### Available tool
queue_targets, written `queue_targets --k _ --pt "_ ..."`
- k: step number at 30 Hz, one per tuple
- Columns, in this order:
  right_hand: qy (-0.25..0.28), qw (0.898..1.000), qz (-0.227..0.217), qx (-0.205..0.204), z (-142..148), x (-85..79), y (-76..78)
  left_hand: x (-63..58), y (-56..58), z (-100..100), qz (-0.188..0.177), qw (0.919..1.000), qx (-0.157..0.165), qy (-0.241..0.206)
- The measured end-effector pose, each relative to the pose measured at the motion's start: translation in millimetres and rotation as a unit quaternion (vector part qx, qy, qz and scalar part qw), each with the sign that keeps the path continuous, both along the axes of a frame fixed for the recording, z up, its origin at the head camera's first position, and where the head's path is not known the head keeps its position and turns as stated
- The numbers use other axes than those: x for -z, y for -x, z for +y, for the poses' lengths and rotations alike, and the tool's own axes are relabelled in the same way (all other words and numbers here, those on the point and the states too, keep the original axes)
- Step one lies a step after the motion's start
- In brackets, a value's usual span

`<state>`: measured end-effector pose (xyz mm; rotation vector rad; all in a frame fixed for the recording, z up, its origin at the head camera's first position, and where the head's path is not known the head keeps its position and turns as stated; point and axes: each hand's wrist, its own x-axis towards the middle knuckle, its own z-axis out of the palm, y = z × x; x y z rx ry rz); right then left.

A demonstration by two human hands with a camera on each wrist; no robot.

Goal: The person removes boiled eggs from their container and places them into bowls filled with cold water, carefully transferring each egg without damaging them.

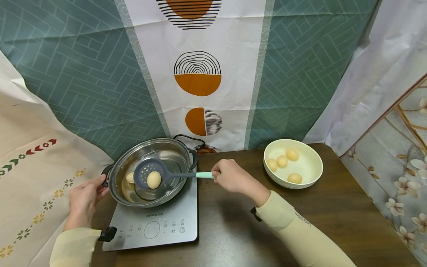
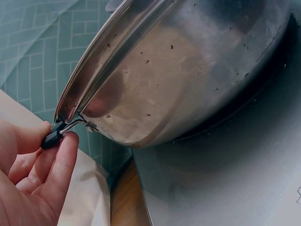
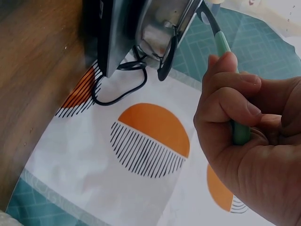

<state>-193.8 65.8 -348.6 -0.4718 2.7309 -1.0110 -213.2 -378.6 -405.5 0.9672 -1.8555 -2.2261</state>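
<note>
My left hand [image 1: 85, 196] pinches the black side handle [image 2: 52, 136] of a steel pot [image 1: 151, 202] between thumb and fingers. My right hand [image 1: 231, 176] grips the mint-green handle [image 3: 222, 43] of a grey slotted skimmer [image 1: 150, 165]. In the skimmer's bowl, over the pot, rests one egg-shaped, pale yellow-brown thing that looks like an egg [image 1: 154, 180]. A second egg [image 1: 130, 178] lies in the pot, partly covered by the skimmer. The skimmer's grip runs through the curled fingers in the right wrist view.
Beneath the pot is a silver induction cooker [image 1: 153, 230] with a black cord [image 1: 190, 138] behind it. A cream bowl [image 1: 313, 176] holding several eggs [image 1: 295, 178] stands at the right on the brown table [image 1: 233, 230]. Patterned cloth [image 1: 233, 92] hangs along the back.
</note>
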Motion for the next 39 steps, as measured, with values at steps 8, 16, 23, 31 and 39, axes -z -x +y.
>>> queue_targets --k 8,16,23,31,39 --pt "-0.007 1.000 0.014 0.006 12 -4.6 0.9 3.1 -4.2 -3 -0.008 0.9999 -0.006 0.003" --pt "-0.010 0.999 0.011 0.038 32 -7.8 -0.4 1.7 -1.3 -6 -0.003 1.0000 0.001 0.001" --pt "-0.008 0.998 0.019 0.056 51 -8.7 -1.4 0.2 1.0 -6 -0.007 0.9999 0.007 0.004" --pt "-0.004 0.997 0.021 0.069 77 -14.4 -4.0 0.3 2.8 -5 -0.011 0.9999 0.004 0.009" --pt "-0.010 0.996 0.031 0.081 100 -16.2 -5.8 0.0 1.2 -4 0.001 1.0000 0.000 0.002"
